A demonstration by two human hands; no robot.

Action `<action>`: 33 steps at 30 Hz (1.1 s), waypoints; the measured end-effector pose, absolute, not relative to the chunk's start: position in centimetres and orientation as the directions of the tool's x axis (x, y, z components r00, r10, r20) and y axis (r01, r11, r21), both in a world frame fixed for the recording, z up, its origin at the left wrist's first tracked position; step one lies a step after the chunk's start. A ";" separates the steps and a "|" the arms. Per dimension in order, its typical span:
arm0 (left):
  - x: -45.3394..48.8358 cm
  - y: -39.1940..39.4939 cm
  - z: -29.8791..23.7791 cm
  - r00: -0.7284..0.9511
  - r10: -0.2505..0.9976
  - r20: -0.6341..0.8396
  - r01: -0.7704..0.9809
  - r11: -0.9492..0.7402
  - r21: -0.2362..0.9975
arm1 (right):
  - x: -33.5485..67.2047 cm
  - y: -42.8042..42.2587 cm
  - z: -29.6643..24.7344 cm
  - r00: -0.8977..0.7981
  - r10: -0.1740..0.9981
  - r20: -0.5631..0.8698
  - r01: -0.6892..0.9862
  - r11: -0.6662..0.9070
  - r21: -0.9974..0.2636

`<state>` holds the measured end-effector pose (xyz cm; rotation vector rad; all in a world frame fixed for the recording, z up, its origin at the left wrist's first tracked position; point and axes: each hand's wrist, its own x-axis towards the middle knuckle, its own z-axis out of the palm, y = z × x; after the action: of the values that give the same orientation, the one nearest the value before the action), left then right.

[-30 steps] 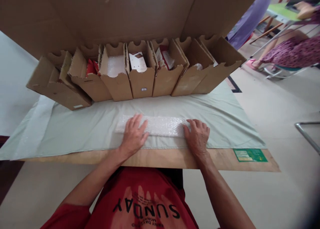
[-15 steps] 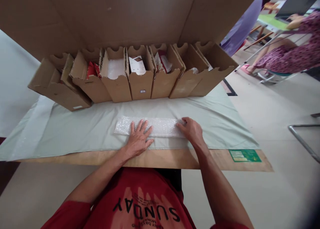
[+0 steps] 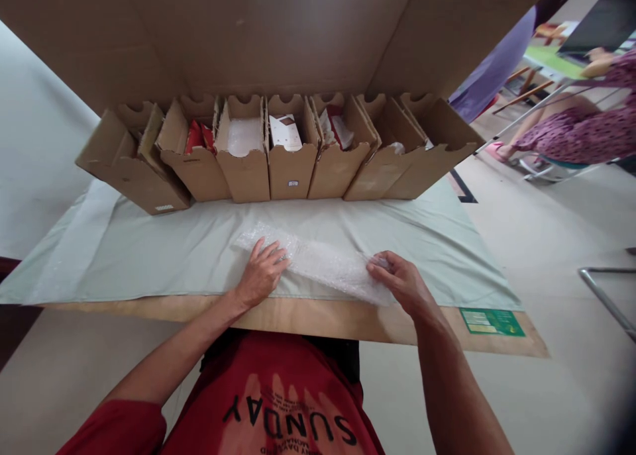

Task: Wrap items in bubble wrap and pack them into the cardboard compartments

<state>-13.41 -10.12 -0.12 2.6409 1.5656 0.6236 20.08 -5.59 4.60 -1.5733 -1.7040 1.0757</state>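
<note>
- Head view: the left hand (image 3: 261, 273) rests with its fingers spread a little and bent over the near edge of the bubble wrap strip (image 3: 322, 264), pressing on it rather than gripping.
- The right hand (image 3: 401, 281) has thumb and fingers seemingly pinched on the strip's right end; how firmly, I cannot tell.
- The strip lies aslant on the cloth (image 3: 173, 256), between and under the 2 hands, its far corner beyond the left fingertips and its near corner just below the right thumb.
- That slant could let the strip swing off line if the right hand pulls while the left presses lightly.
- The near corner sits close to the wooden table edge (image 3: 328, 319), so a tug towards the body could slide it over.
- Cloth under the left hand is loose and creased; it could drag along with the wrap.
- A hard pinch could pop bubbles or crease the film.
- Cardboard boxes (image 3: 292, 173) stand in a row beyond both hands; a wide forward sweep could knock them.
</note>
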 end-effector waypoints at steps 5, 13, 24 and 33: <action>-13.1 -6.7 -0.1 0.412 0.837 0.361 0.824 -0.511 0.244 | 20.3 -10.1 5.3 -0.169 0.970 -0.173 0.414 -0.089 -0.906; -13.2 -4.0 -0.3 0.418 0.872 0.254 0.791 -0.487 0.369 | 16.7 -17.0 2.4 -0.396 0.873 -0.286 0.290 -0.177 -0.941; -13.3 -10.6 1.4 0.517 0.817 0.255 0.683 -0.573 0.452 | 15.6 -16.9 2.8 -0.486 0.823 -0.293 0.215 -0.212 -0.953; -13.3 -13.0 1.8 0.580 0.807 0.110 0.635 -0.532 0.560 | 13.0 -15.2 5.2 -0.399 0.879 -0.262 -0.104 -0.327 -0.939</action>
<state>-13.31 -13.05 1.82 2.3461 1.1527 0.4958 13.02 -15.17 5.17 -1.0871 -1.1931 1.8059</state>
